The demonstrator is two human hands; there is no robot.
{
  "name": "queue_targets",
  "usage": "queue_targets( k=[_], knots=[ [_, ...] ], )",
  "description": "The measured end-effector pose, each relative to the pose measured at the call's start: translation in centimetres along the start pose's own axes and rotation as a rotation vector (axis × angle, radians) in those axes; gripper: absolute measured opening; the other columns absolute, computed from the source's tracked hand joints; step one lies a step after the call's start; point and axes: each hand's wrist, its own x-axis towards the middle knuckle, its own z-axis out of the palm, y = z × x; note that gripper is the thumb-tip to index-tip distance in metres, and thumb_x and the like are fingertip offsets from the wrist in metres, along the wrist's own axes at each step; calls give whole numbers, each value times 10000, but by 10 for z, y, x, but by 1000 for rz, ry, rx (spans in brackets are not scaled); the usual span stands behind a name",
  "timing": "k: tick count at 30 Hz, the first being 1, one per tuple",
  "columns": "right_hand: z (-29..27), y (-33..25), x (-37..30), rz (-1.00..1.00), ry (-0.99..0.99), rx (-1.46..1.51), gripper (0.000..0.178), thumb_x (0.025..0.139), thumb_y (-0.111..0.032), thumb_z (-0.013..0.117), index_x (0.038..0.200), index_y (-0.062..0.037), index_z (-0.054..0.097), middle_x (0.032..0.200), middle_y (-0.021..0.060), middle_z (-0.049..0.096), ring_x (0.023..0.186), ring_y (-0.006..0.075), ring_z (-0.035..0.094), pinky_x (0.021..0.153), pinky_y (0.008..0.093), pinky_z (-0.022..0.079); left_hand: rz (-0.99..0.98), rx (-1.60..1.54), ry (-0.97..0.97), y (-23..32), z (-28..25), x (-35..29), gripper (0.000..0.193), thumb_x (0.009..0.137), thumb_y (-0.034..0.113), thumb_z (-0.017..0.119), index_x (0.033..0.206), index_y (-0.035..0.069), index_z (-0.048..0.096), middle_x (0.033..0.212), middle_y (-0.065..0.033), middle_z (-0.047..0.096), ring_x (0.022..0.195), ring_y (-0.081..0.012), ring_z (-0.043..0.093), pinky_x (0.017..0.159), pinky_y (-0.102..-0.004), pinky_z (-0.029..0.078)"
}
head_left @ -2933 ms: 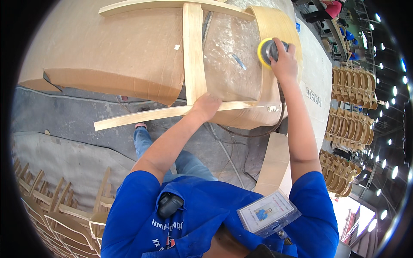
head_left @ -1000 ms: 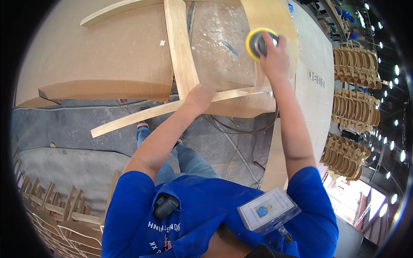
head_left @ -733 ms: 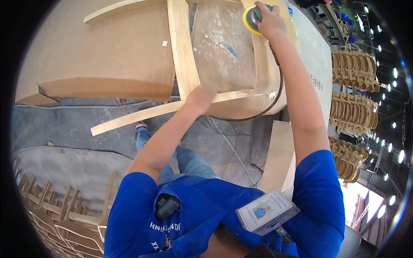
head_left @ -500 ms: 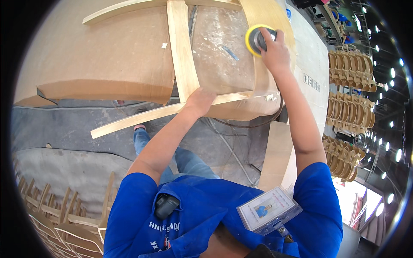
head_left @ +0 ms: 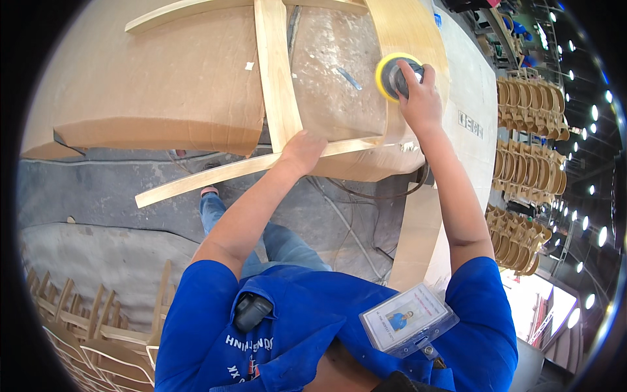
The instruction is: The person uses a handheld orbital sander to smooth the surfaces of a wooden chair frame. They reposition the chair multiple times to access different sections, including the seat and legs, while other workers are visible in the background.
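Note:
A pale wooden chair frame (head_left: 277,78) lies on the cardboard-covered bench, its long curved leg (head_left: 215,175) reaching past the near edge. My left hand (head_left: 304,151) is closed round the frame where the crosspiece meets that leg. In my right hand (head_left: 421,101) is a round orbital sander (head_left: 394,77) with a yellow rim and dark body, gripped from above. The sander's pad rests on the wide curved wooden backrest (head_left: 408,29) at the right of the frame. My fingers hide part of the sander's top.
Brown cardboard (head_left: 163,78) covers the bench. A dark hose (head_left: 385,193) loops below its near edge. Several curved wooden frames (head_left: 529,108) are stacked at the right, and more wooden chair parts (head_left: 98,320) stand at the lower left. A cardboard sheet (head_left: 415,238) leans beside the bench.
My right hand has drawn the sander toward me along the curved backrest. My left hand keeps its hold on the frame.

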Motion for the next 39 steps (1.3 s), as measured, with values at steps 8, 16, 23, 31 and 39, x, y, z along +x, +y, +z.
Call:
queue_targets(
  k=[8,16,23,31,39],
  knots=[
    [7,-3,4,12,45,47,686,750,-58,733,1340,-308,489,1320,200,428,1026,432,610,818,468,546,36,3,67,-3,6,-1,146,823,58,506,938,52,597,933,-103,658,979,-247,626,937,-368,419],
    [5,-8,-24,-21,49,54,685,743,-43,723,1333,-307,496,1312,201,430,1011,430,615,801,467,554,23,14,81,-1,5,-3,146,828,59,507,945,55,594,946,-103,656,999,-249,626,957,-369,414],
    [9,-5,-15,-37,100,80,689,735,-34,724,1335,-288,499,1305,213,429,1012,445,608,795,481,550,45,14,66,0,-2,-3,142,831,65,509,945,55,594,946,-107,656,997,-248,628,945,-369,416],
    [7,-6,-27,-6,92,80,680,736,-35,722,1328,-291,508,1309,226,424,1021,446,603,813,481,542,29,60,15,0,0,-2,152,822,75,523,953,58,597,942,-99,660,1006,-241,628,947,-372,417],
    [18,-10,-58,6,61,104,690,715,-9,698,1321,-286,519,1315,231,416,1052,449,583,816,466,542,25,37,48,1,-3,-2,181,862,50,496,952,78,650,982,-99,682,1020,-244,630,945,-352,424]
  ],
)
